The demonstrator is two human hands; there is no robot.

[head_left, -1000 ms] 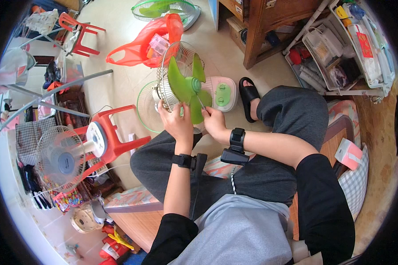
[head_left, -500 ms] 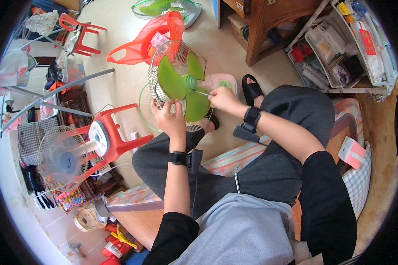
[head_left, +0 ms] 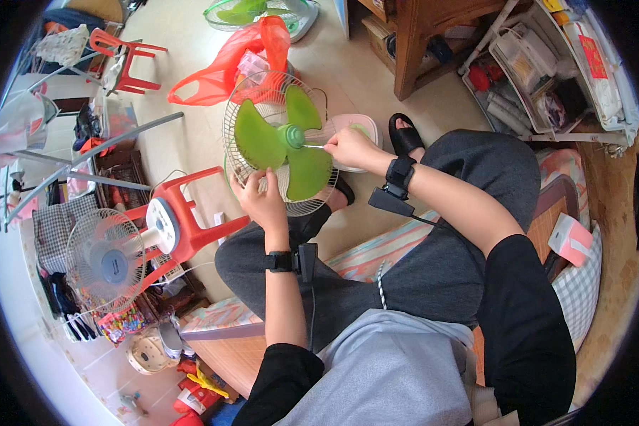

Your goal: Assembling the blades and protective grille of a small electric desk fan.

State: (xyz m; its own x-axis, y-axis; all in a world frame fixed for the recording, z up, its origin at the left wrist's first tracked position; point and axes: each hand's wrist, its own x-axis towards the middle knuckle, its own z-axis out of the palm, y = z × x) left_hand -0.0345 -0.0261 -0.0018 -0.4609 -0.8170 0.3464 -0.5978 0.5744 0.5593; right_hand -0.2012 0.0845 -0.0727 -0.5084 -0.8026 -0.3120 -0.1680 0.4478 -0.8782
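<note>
Fan blade (head_left: 285, 145) steadied by left hand (head_left: 263, 200); right hand (head_left: 349, 148) pinches screwdriver (head_left: 314, 146).

Bare floor (head_left: 192, 135) lies open left of the fan (head_left: 280, 142); red stool (head_left: 184, 216) and orange bag (head_left: 241, 60) crowd it.

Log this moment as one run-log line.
left hand: grips fan grille lower rim | right hand: thin tool at green blade hub | seated
</note>
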